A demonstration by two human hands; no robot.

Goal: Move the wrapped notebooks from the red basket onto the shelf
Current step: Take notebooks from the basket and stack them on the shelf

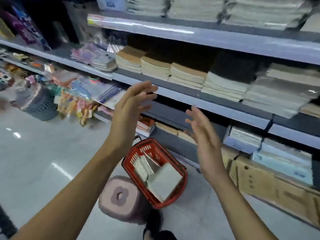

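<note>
- Both hands are up at the centre of the frame, empty: the left hand (129,108) and the right hand (206,134) face each other, fingers straight and spread, holding nothing.
- The wrapped notebooks (155,175) lie low in the frame in the red basket (174,163), which sits on the floor just beside a pinkish stool (121,196).
- The shelf (181,94) runs across the middle of the frame, with notebook stacks (188,75) already along it.
- I judge the packs to be fairly heavy, stiff as blocks, and slick in their film; a grip on two opposite edges with both hands looks safest.
- Motion blur smears much of the picture, so I cannot count the packs left in the basket or tell where the wrapping has seams.
- The far right of the shelf is cut off by the frame edge.
</note>
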